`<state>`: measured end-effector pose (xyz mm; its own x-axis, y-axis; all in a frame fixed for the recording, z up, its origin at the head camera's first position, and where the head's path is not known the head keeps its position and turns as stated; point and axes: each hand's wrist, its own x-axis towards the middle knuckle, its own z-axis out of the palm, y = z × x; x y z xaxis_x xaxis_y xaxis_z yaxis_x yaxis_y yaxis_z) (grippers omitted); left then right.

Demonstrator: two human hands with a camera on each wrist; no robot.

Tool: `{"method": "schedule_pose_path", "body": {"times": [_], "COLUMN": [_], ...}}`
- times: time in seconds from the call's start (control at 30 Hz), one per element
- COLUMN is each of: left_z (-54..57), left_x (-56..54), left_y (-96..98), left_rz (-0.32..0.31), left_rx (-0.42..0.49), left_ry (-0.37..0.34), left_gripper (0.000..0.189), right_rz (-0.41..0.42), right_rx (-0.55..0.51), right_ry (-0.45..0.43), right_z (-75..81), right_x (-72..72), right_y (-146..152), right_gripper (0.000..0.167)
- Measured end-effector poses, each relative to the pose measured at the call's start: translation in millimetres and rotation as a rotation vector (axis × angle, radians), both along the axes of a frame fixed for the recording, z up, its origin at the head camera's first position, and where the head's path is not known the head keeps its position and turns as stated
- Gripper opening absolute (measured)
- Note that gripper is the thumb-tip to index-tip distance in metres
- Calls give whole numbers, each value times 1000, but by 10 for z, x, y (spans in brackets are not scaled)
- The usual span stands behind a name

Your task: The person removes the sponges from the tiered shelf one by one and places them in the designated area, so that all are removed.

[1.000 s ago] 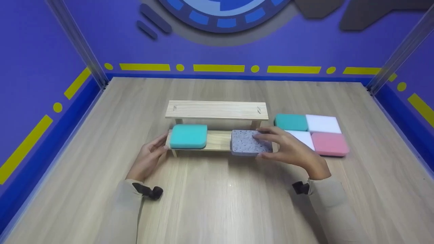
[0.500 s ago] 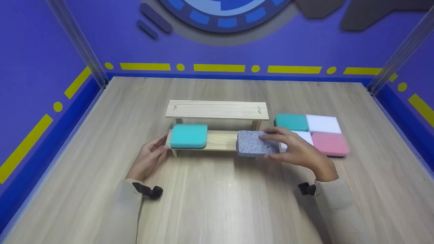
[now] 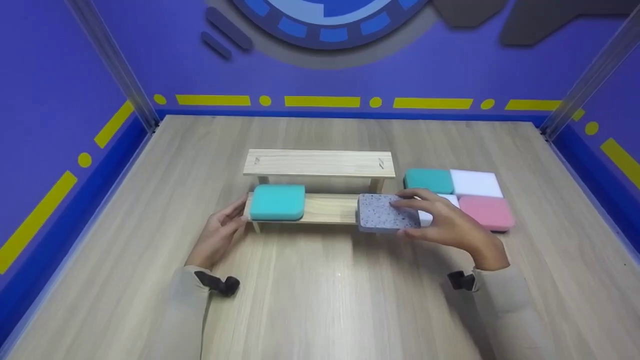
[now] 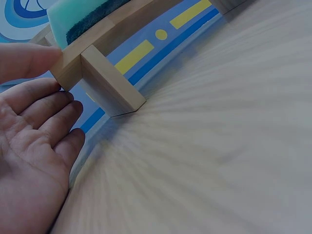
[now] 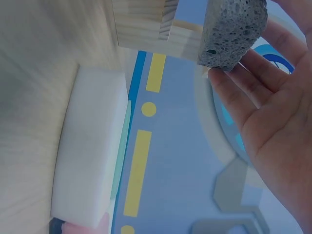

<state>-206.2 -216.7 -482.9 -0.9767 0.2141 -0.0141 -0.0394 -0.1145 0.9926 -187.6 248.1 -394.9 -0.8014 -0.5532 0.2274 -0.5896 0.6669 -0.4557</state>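
Note:
My left hand (image 3: pixel 217 232) pinches the left end of the front board (image 3: pixel 330 208) of a small wooden rack; in the left wrist view the thumb lies at the top edge, fingers just below. A turquoise sponge (image 3: pixel 277 202) with a dark scouring underside (image 4: pixel 97 19) rests on that board's left part. At the right end, my right hand (image 3: pixel 445 222) grips a grey speckled sponge (image 3: pixel 385 212) by its right side. This porous block overlaps the board's end in the head view, and its left side stands apart from the turquoise sponge.
Behind the front board is the rack's higher back board (image 3: pixel 320 162), bare on top. To the right lie a green sponge (image 3: pixel 429 180), a white sponge (image 3: pixel 476 183), a pink sponge (image 3: pixel 486 212) and another white sponge (image 5: pixel 90 146), packed together. Blue walls (image 3: pixel 320 80) enclose the table.
My right hand has moved right with the grey sponge, widening the gap to the turquoise sponge and covering more of the nearer white sponge. The left hand stays at the board's end.

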Motion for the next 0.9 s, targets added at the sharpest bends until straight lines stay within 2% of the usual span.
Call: {"method": "schedule_pose_path", "body": {"times": [0.13, 0.37, 0.9], "left_z": [-4, -11, -4], "left_x": [8, 2, -2], "left_y": [3, -1, -5], "left_rz": [1, 9, 16], "left_rx": [35, 15, -25], "left_ry": [4, 7, 10], "left_gripper": [59, 59, 60], "right_rz": [6, -15, -17], "right_rx": [0, 9, 13], "right_ry": [22, -15, -3], "right_z": [-11, -6, -9], "right_x": [9, 35, 60], "right_y": [37, 87, 215], "right_gripper": [51, 53, 52]}}
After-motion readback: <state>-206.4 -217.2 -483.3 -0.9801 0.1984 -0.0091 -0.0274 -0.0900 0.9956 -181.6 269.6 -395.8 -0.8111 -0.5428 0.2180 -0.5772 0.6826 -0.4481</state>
